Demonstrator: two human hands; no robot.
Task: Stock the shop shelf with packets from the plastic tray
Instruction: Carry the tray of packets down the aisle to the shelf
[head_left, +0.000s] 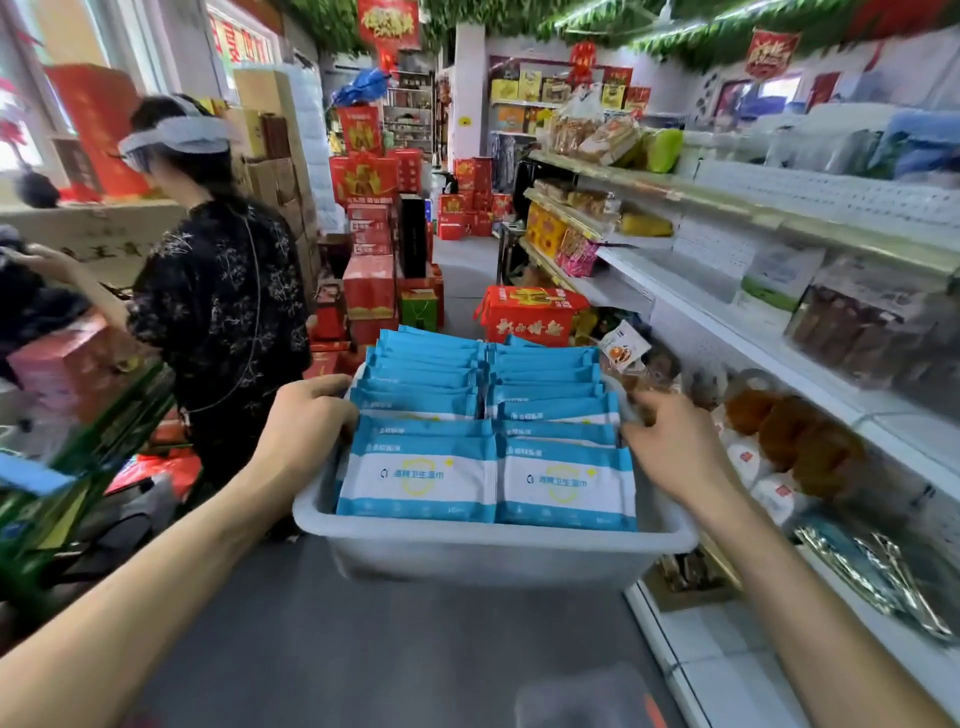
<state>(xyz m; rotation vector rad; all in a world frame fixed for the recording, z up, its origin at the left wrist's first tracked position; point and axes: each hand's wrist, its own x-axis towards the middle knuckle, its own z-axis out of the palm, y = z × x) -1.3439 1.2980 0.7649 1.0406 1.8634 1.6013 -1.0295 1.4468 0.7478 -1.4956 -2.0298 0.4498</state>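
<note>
A grey plastic tray (483, 551) hangs in front of me above the aisle floor, carried by both hands. It holds two rows of upright blue-and-white packets (488, 457), packed from front to back. My left hand (306, 421) grips the tray's left rim, fingers curled over the edge. My right hand (670, 441) grips the right rim, its fingertips beside the packets. The white shop shelf (810, 374) runs along the right, close to the tray's right side.
A person in a dark patterned top (218, 312) stands at the left of the aisle. Red gift boxes (524, 314) are stacked on the floor ahead and further back. The shelf carries snack bags, brown packets and silver packs. A green basket (78, 467) sits at the left.
</note>
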